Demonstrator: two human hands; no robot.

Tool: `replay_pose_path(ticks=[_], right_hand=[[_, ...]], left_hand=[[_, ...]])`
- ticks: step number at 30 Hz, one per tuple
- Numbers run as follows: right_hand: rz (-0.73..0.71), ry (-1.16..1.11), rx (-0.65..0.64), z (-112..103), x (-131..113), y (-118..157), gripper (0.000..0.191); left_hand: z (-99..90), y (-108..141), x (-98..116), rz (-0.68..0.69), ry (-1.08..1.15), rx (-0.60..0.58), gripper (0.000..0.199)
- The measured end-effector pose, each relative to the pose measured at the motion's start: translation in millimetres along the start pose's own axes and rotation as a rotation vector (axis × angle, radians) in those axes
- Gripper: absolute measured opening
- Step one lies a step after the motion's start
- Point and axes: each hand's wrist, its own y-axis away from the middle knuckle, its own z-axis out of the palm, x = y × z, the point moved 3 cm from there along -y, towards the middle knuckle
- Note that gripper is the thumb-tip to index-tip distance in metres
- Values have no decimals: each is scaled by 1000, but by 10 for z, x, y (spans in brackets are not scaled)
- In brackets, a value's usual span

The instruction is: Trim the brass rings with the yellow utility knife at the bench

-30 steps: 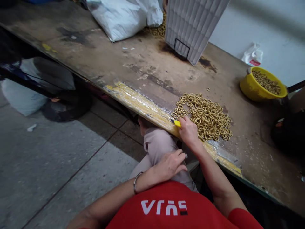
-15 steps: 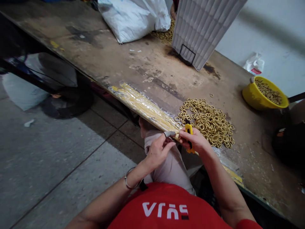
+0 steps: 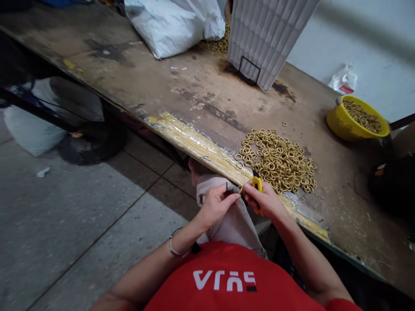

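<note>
A brass-coloured ring [image 3: 240, 189] is between my two hands, just off the table's taped edge. My left hand [image 3: 218, 206] pinches its left side, with a grey wrap [image 3: 232, 187] on a finger. My right hand [image 3: 264, 199] is closed round a yellow and black utility knife [image 3: 257, 184], its dark tip pointing up and away from me, and its fingertips are at the ring's right side. Just beyond my right hand lies a heap of similar rings [image 3: 285, 166] on the table.
A yellow bowl of rings [image 3: 337, 120] stands at the right. A ribbed grey panel [image 3: 266, 39] and white sacks [image 3: 168, 30] stand at the back, by more rings [image 3: 221, 45] and part of another person's hand [image 3: 228, 12]. Yellow tape [image 3: 197, 144] covers the table's front edge.
The ring now shows between my fingertips. Both hands have moved slightly toward me relative to the table edge, still close together. The view has shifted a little.
</note>
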Motion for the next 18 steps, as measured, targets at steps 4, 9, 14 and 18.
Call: replay_pose_path(ticks=[4,9,14,18], right_hand=[[-317,696,263,-26,-54,247,21],[-285,1182,298,79,35,342,14],[-177,1336,294,20,70,275,16],[57,1416,407,-302,84,178,17]], left_hand=[[69,25,12,-82,173,-49,23],[130,44,36,-74,169,-64,27],[139,132,162,3,25,-83,20],[179,264,349,181,-92,-186,15]])
